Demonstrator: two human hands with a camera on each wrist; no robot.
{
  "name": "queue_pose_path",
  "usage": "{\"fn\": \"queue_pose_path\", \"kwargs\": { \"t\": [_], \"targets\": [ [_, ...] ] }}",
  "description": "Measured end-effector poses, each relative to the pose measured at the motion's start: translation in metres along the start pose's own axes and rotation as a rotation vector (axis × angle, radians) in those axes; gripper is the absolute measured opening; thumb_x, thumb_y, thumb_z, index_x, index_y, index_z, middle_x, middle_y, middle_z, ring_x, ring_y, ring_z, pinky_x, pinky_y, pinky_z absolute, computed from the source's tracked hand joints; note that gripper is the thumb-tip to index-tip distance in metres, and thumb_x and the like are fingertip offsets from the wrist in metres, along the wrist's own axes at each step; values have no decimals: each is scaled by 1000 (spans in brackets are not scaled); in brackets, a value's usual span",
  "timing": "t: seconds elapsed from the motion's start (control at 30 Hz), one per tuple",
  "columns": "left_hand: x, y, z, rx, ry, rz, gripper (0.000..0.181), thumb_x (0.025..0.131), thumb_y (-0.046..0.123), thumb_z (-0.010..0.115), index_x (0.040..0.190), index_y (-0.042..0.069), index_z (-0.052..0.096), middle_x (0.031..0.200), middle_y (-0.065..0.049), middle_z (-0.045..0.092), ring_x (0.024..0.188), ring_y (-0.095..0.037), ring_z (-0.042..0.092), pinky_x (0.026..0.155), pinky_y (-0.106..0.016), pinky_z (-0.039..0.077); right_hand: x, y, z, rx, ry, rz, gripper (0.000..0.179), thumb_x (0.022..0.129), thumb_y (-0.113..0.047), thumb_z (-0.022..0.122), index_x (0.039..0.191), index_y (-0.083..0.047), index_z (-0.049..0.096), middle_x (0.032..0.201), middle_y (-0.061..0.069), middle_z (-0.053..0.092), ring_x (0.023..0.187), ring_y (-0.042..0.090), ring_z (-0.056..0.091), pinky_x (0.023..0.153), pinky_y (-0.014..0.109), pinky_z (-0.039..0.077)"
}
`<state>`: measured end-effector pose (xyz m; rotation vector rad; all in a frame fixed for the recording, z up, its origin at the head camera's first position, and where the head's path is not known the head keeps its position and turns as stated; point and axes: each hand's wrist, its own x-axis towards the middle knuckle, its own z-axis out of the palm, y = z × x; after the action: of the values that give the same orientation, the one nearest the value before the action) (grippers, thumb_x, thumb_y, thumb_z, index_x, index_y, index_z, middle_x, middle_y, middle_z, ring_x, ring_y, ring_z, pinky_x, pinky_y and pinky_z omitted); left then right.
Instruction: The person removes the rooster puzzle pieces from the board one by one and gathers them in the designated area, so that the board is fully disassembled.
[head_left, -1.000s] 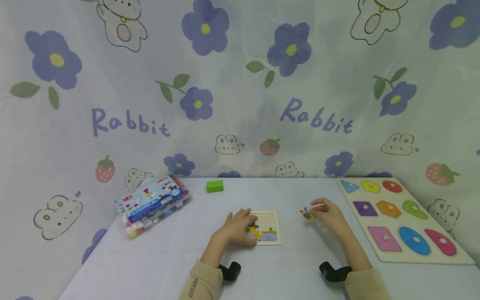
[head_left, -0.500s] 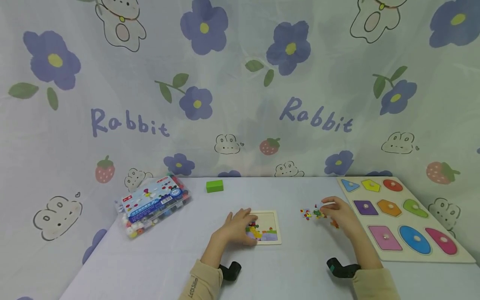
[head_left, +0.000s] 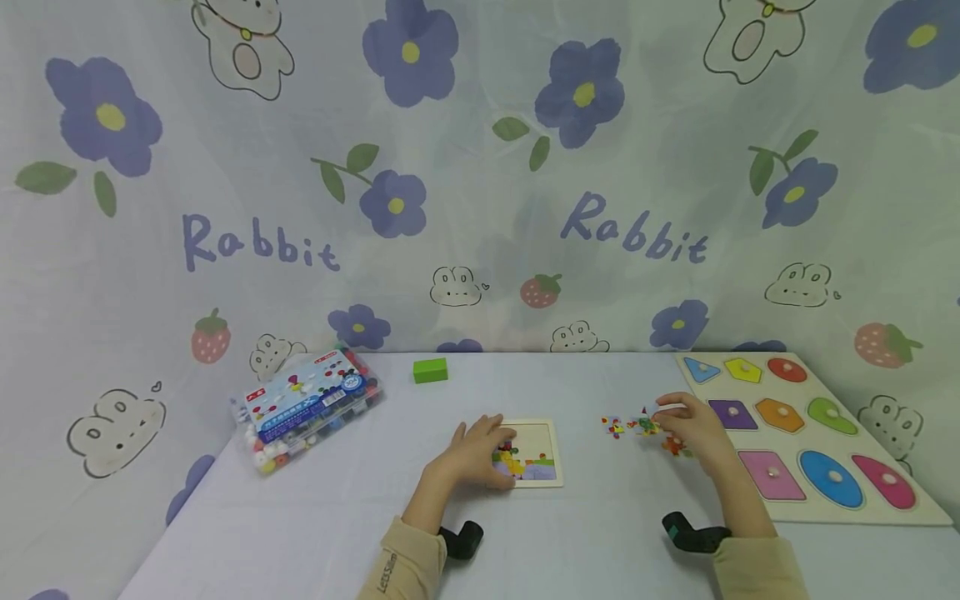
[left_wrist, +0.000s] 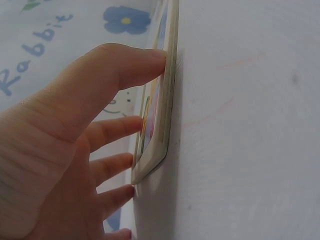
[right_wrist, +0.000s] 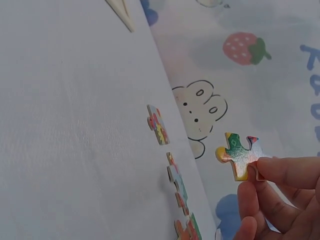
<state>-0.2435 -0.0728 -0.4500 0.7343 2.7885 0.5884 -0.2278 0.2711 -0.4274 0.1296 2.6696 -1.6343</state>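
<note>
In the head view, my left hand rests on the left side of a small wooden puzzle tray. In the left wrist view its thumb presses the tray's rim, with the other fingers spread along the tray. Colourful pieces line the tray's lower part; bare wood shows above them. My right hand pinches a jigsaw piece between thumb and fingers, raised above the table in the right wrist view. Several loose jigsaw pieces lie on the table to the left of and beneath this hand.
A clear box of beads with a printed label stands back left. Near it sits a green block. A shape board with knobbed pieces lies at the right, close beside my right forearm. A patterned curtain hangs behind the table.
My right hand has moved to the right, away from the leftmost loose piece, uncovering more pieces on the table. My left hand and the tray have stayed in place.
</note>
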Motion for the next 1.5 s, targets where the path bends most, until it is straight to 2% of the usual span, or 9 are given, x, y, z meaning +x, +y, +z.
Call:
{"fn": "queue_pose_path", "kwargs": {
  "t": [0.23, 0.5, 0.73, 0.9, 1.17, 1.37, 1.5],
  "targets": [
    [0, 0, -1, 4, 1, 5, 69, 70, 34, 76, 131, 15, 51, 147, -10, 32, 138, -32, 22, 108, -58, 10, -1, 0, -5, 0, 9, 13, 38, 93, -13, 52, 123, 7, 44, 106, 20, 61, 74, 18, 55, 62, 31, 47],
    [0, 0, 0, 1, 3, 5, 69, 70, 33, 76, 131, 15, 51, 147, -10, 31, 138, -32, 21, 108, -58, 10, -3, 3, -6, -99, -50, 57, 33, 90, -12, 55, 116, 7, 50, 96, 15, 64, 84, 23, 56, 66, 32, 43],
    [1, 0, -1, 7, -2, 8, 69, 70, 35, 76, 131, 15, 51, 147, -10, 32, 138, -32, 22, 108, -58, 11, 1, 13, 0, -187, -115, 15, 29, 84, -6, 59, 110, 8, 53, 80, 7, 57, 68, 18, 52, 60, 31, 42],
    [0, 0, -1, 5, -2, 6, 69, 69, 35, 76, 130, 15, 52, 147, -10, 32, 138, -32, 22, 108, -58, 11, 0, 14, 3, -244, -81, -24, 25, 83, -3, 60, 105, 9, 59, 82, 9, 57, 70, 18, 51, 60, 30, 42],
    [1, 0, 0, 12, 2, 6, 69, 69, 36, 75, 130, 15, 52, 147, -10, 33, 138, -32, 23, 108, -58, 11, 1, 13, 9, -378, -5, -31, 24, 81, -8, 64, 102, 3, 62, 80, 8, 55, 72, 20, 49, 57, 28, 38],
    [1, 0, 0, 21, 2, 6, 69, 69, 36, 76, 130, 15, 52, 146, -10, 33, 137, -32, 23, 108, -58, 11, 1, 13, 10, -353, 30, -32, 28, 82, -7, 62, 106, 6, 59, 79, 10, 55, 66, 18, 49, 54, 29, 39],
    [1, 0, -1, 13, -1, 4, 69, 69, 35, 76, 131, 16, 51, 147, -10, 32, 138, -32, 22, 108, -58, 11, 1, 10, 10, -306, 59, -38, 31, 85, -11, 60, 112, 5, 57, 89, 15, 60, 71, 20, 53, 55, 29, 40]
  ]
}}
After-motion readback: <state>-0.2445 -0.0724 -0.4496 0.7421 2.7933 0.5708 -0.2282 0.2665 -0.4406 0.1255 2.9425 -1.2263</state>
